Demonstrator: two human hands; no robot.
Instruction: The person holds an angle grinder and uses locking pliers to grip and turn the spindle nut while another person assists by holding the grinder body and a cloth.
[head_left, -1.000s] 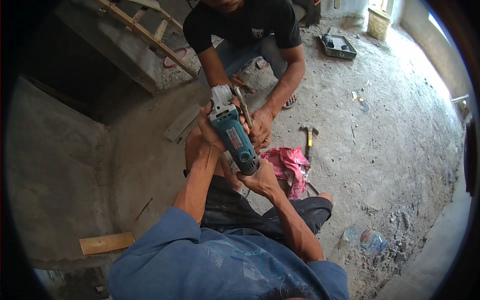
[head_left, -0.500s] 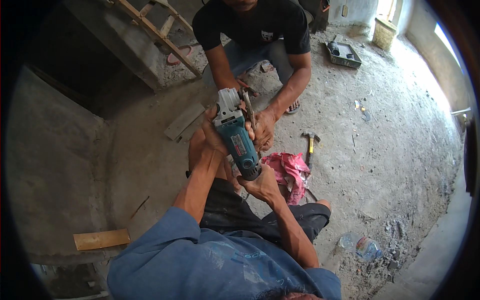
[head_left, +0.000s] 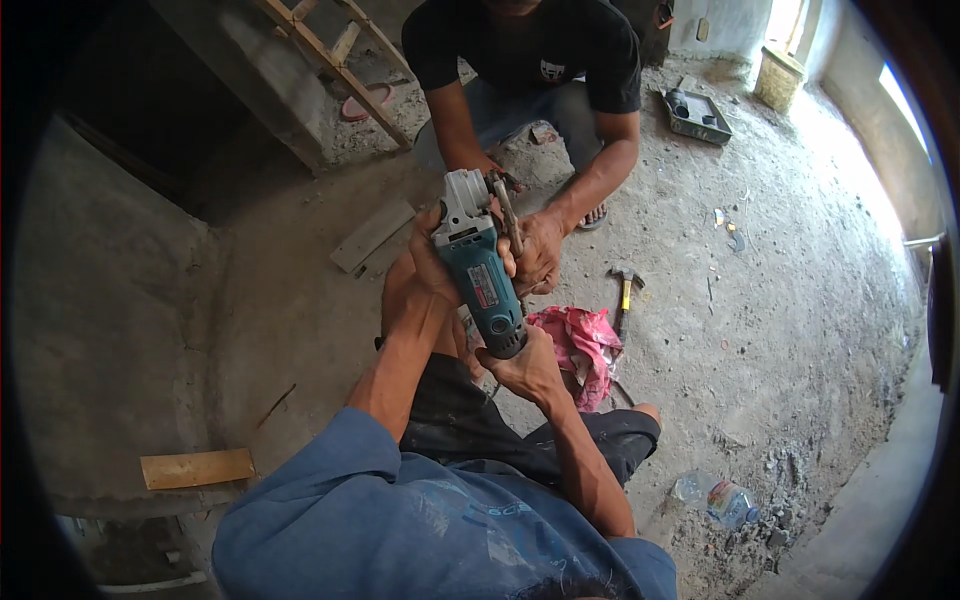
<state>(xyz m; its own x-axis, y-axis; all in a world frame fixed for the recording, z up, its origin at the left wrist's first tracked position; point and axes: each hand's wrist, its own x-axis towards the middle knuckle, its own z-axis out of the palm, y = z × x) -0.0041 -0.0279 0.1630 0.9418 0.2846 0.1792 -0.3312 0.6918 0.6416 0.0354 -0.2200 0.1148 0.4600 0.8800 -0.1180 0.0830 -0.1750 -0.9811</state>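
A teal angle grinder (head_left: 484,275) with a grey metal head lies slantwise between my hands, its head pointing away from me. My left hand (head_left: 431,258) is wrapped round its left side by the head. My right hand (head_left: 527,366) grips the black rear end of the body. Across from me, a co-worker's hand (head_left: 540,250) is at the grinder's right side, by a thin worn brownish piece (head_left: 508,215) next to the head. The co-worker's other hand (head_left: 478,165) is mostly hidden behind the head.
Beyond my right knee lie a crumpled pink plastic bag (head_left: 580,345) and a hammer (head_left: 625,295). Farther off are a dark tray (head_left: 697,118) and a bucket (head_left: 778,80). A wooden ladder (head_left: 335,70) leans at far left; boards (head_left: 370,237) and plastic bottles (head_left: 730,503) lie on the floor.
The view has shifted slightly, so the co-worker and far objects appear a little farther right. Both my hands keep their hold on the grinder.
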